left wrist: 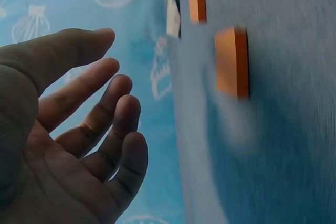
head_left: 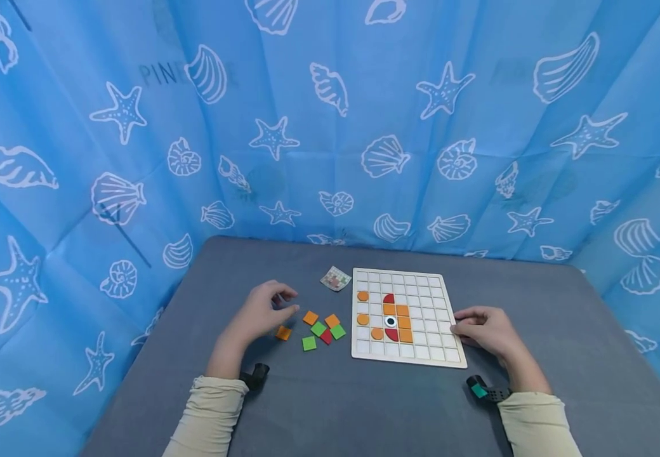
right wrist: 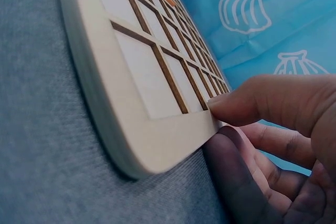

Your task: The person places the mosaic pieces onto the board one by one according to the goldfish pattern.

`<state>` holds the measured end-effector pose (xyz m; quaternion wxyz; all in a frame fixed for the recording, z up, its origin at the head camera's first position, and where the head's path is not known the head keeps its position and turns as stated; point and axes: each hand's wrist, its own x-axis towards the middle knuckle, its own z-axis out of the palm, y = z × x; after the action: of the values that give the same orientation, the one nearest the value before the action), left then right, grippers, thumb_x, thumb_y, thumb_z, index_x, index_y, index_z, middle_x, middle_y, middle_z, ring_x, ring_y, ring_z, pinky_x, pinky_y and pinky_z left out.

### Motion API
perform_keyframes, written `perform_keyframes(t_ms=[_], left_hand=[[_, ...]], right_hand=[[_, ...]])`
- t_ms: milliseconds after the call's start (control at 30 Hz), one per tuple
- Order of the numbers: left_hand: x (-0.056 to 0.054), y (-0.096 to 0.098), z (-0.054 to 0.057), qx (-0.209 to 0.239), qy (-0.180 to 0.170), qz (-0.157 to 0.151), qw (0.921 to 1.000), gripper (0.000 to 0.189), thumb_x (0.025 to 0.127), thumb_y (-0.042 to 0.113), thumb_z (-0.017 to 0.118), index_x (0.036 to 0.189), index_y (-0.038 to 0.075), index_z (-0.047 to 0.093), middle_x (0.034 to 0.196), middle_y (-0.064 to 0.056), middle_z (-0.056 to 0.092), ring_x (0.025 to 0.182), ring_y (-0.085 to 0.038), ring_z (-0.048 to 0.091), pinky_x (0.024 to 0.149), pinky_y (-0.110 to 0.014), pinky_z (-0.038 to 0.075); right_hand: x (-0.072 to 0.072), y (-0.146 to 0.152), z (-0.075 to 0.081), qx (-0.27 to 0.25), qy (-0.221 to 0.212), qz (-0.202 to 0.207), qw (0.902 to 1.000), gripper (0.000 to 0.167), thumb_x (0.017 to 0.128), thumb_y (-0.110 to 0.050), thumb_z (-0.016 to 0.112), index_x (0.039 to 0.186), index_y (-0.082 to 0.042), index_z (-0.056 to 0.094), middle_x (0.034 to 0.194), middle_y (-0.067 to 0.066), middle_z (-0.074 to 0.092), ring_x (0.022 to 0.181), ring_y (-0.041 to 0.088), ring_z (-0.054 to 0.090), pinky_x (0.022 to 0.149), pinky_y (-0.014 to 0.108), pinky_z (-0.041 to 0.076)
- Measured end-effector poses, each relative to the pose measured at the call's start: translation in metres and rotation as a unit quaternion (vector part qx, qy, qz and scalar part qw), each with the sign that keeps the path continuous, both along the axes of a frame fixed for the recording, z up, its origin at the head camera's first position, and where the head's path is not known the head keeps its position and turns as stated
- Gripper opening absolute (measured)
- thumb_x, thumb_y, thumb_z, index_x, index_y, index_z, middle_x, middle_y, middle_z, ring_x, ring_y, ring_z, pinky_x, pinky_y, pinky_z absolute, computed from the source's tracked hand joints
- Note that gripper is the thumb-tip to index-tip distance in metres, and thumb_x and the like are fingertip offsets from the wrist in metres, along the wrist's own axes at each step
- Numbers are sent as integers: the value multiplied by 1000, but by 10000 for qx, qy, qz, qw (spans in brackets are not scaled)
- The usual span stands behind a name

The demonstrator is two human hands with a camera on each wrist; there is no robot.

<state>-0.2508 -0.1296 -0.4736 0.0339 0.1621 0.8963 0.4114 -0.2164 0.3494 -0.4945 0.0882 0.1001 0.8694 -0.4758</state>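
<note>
My right hand (head_left: 488, 330) pinches the right edge of a wooden grid board (head_left: 433, 355); in the right wrist view its thumb (right wrist: 236, 103) lies on the rim with fingers beneath. My left hand (head_left: 260, 311) hovers over the table left of the board, fingers loosely bent and nothing between them. Just under it lies an orange square tile (head_left: 283, 333), which the left wrist view shows apart from the fingers. On the board sit orange squares (head_left: 403, 322), red quarter-round tiles (head_left: 391, 334), orange round tiles (head_left: 362, 319) and an eye tile (head_left: 390, 322).
Between left hand and board lie loose tiles: orange (head_left: 310, 317), green (head_left: 309, 343) and red (head_left: 326, 337). A small pattern card (head_left: 336, 278) lies behind them, near the board's far left corner. A blue shell-print curtain (head_left: 330, 127) hangs behind the grey table (head_left: 330, 406).
</note>
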Motion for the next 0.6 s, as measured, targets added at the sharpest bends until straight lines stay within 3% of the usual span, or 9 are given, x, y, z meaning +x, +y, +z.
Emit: perform_keyframes(t_ms=[133, 233, 400, 600], left_hand=[[-2, -16, -1, -50, -73, 41, 10000, 27, 99, 18, 76, 122, 5, 76, 113, -11, 71, 95, -20, 63, 80, -38, 54], [-3, -27, -2, -42, -163, -102, 9998, 27, 98, 17, 77, 122, 3, 76, 111, -11, 72, 93, -19, 64, 78, -36, 54], [-6, -39, -5, -7, -448, -485, 9978, 31, 96, 17, 79, 123, 3, 76, 116, -13, 74, 93, -19, 64, 77, -34, 55], [-8, -45, -10, -43, -991, -1002, 9900, 36, 93, 17, 83, 125, 3, 76, 116, -12, 75, 97, -19, 67, 85, -32, 57]], right_hand=[[1, 0, -1, -84, 1, 16, 10000, 46, 95, -10, 78, 132, 13, 64, 98, 11, 76, 81, 11, 72, 72, 30, 64], [1, -1, -3, -137, 1, 43, 9999, 46, 95, -10, 78, 132, 13, 64, 98, 10, 76, 81, 11, 73, 72, 30, 64], [1, -1, -3, -109, 23, 23, 9999, 46, 95, -11, 78, 132, 13, 64, 97, 10, 75, 80, 11, 72, 71, 29, 63], [0, 0, 0, -47, 24, -2, 10000, 45, 95, -9, 78, 131, 14, 64, 97, 10, 75, 80, 12, 72, 71, 29, 63]])
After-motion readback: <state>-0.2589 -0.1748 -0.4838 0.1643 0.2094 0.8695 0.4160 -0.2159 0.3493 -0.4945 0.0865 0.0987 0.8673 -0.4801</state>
